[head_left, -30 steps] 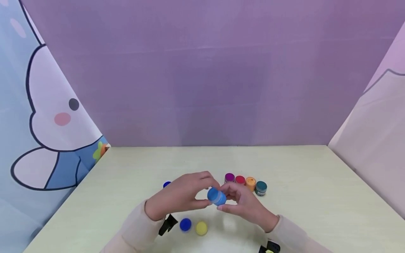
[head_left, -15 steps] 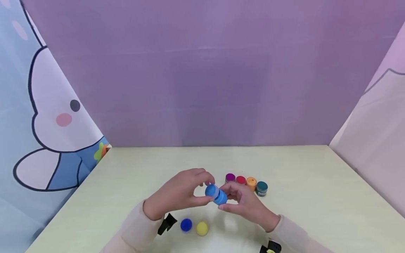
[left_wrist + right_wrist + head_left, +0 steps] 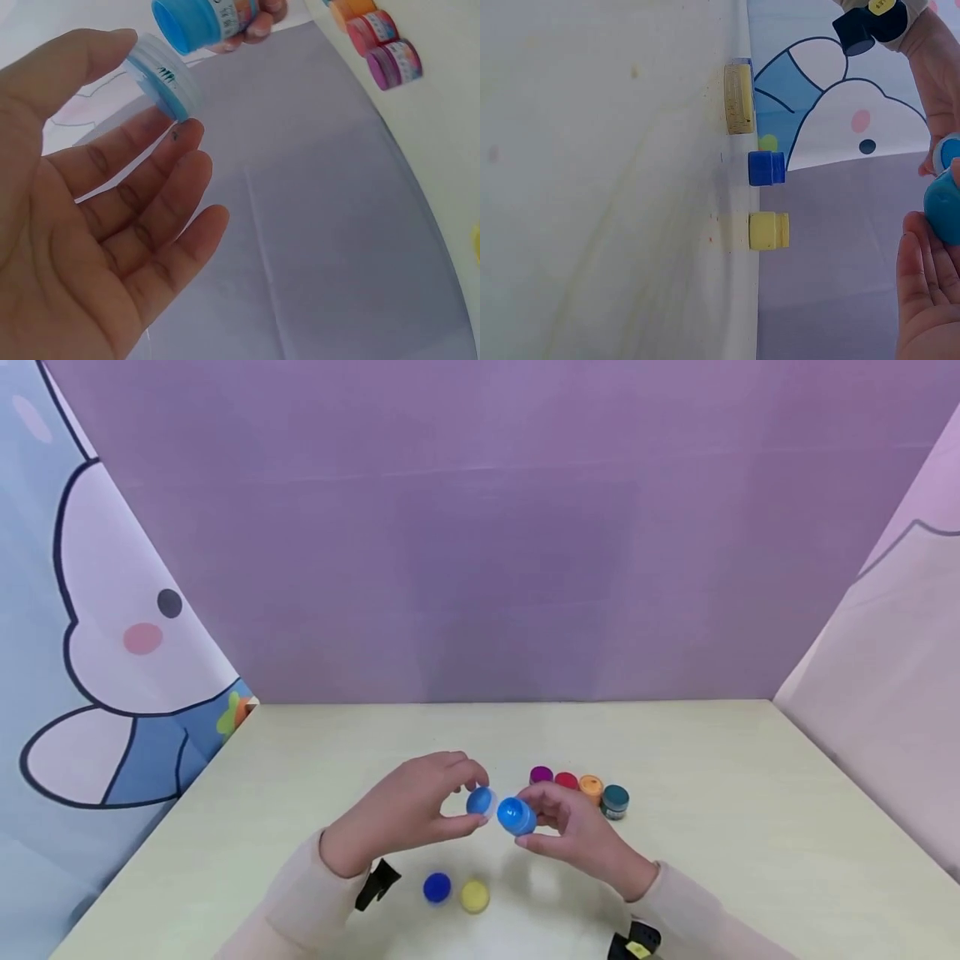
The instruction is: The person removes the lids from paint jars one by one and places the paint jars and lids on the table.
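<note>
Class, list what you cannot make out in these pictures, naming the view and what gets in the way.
Head view: lower part of the red paint jar, hidden by the right hand.
Left wrist view: label wording on the light blue paint jar, too small and blurred.
Right wrist view: the rest of the lid, cut off by the right edge.

Left sleeve (image 3: 300,892): long, pale beige, plain, ending at the wrist. Right sleeve (image 3: 690,906): matching in colour. Left wrist unit (image 3: 377,885): black, angular, bearing a yellow label (image 3: 882,7) with dark characters. Right wrist unit (image 3: 636,939): black, blocky, yellow patch (image 3: 638,950). Left hand (image 3: 90,225): bare, small dark speck (image 3: 176,136) on one fingertip. Right hand (image 3: 581,837): bare.
</note>
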